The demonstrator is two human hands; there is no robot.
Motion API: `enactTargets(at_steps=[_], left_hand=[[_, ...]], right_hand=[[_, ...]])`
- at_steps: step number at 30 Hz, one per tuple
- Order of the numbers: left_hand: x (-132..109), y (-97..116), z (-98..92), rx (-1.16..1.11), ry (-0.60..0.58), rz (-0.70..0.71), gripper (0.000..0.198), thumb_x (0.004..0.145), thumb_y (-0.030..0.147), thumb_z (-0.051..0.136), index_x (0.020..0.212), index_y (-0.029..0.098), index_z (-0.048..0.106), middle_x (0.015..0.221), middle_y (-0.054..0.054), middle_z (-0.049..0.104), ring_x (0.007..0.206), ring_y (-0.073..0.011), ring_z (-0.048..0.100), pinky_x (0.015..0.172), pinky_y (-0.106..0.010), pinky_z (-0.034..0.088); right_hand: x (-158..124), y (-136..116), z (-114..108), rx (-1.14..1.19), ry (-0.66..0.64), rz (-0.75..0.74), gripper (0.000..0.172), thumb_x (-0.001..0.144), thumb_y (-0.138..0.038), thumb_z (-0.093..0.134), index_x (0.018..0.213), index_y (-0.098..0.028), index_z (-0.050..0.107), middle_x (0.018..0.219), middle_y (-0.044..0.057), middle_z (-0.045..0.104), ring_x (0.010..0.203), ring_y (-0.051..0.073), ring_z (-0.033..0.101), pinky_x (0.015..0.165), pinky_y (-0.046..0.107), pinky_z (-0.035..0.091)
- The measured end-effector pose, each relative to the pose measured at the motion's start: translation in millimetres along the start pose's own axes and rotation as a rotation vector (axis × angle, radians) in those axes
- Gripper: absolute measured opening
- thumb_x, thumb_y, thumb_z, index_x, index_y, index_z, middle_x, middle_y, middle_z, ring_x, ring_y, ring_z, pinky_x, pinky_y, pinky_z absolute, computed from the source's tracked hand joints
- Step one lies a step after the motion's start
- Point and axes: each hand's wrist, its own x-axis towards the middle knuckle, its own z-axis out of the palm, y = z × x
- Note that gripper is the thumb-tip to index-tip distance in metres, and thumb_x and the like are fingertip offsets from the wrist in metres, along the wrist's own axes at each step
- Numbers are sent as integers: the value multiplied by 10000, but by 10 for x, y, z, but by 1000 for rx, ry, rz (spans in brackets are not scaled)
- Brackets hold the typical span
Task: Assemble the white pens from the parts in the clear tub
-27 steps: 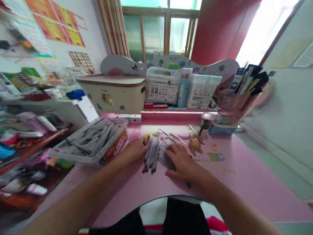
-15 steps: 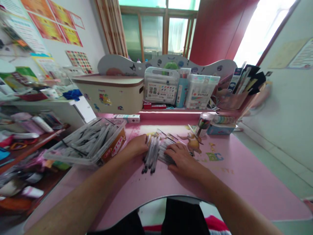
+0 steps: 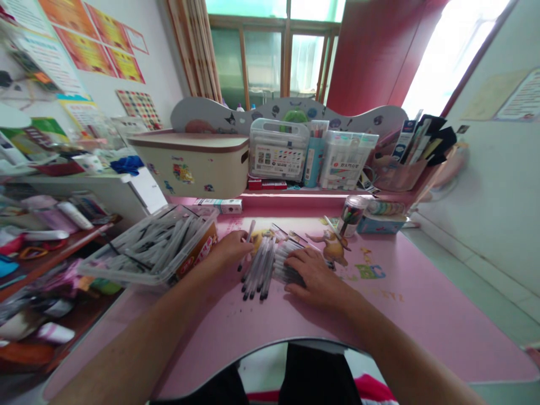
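My left hand [image 3: 235, 247] is closed on a single clear pen [image 3: 251, 229], lifted slightly at the left of a loose pile. That pile of clear pens with black tips [image 3: 262, 267] lies on the pink desk between my hands. My right hand [image 3: 311, 272] lies flat, fingers stretched, over a second bunch of clear pens [image 3: 282, 262]; part of this bunch is hidden under the palm. To the left of my left hand, a clear plastic box [image 3: 154, 277] is heaped with many more pens [image 3: 162, 242].
A jar of pens [image 3: 351, 216] and a blue box [image 3: 383, 222] stand at the back right of the pink desk [image 3: 422, 315]. Along the rear shelf are a lidded cream bin [image 3: 192, 169], a clear carry case [image 3: 278, 151] and a pink holder [image 3: 399, 173].
My left hand has moved a little left, away from the loose pile, with one pen in its fingers. The right hand stays nearly where it was.
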Motion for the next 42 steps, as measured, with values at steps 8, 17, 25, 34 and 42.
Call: enactTargets(at_steps=[8,17,25,34,42], left_hand=[[-440,334,45,-446,-509,7,273,649,263,517,865,164,649,636,17,514,528,-117,426,468,-225,282],[-490,458,156,-218,-545,189,193,764,363,571,676,194,599,664,3,544,621,-146,454,559,-248,331],[-581,505,18,21,-563,348,212,825,342,537,699,228,663,565,19,544,554,-153,473,542,-239,341],[-749,557,-107,366,-475,537,247,887,296,480,877,229,717,802,-43,717,742,-217,630,690,-276,412],[-707,524,-65,351,-426,600,229,886,298,501,892,241,723,804,-53,728,775,-245,658,752,-302,435]], right_hand=[[19,53,19,51,473,37,619,902,-216,521,1471,-138,287,1444,193,411,1362,304,348,1120,521,322],[82,-12,85,-116,332,-183,262,921,-98,487,1160,-161,573,992,109,647,926,250,578,850,419,502],[30,-82,136,-196,155,-98,126,963,-171,466,946,-168,591,903,86,614,860,227,544,765,343,437],[-26,-239,61,-183,90,-120,163,948,-175,463,1035,-181,601,840,47,665,741,187,583,628,294,352],[-16,-194,22,-104,119,-130,226,993,-239,425,1087,-175,621,830,55,695,742,181,618,644,282,391]])
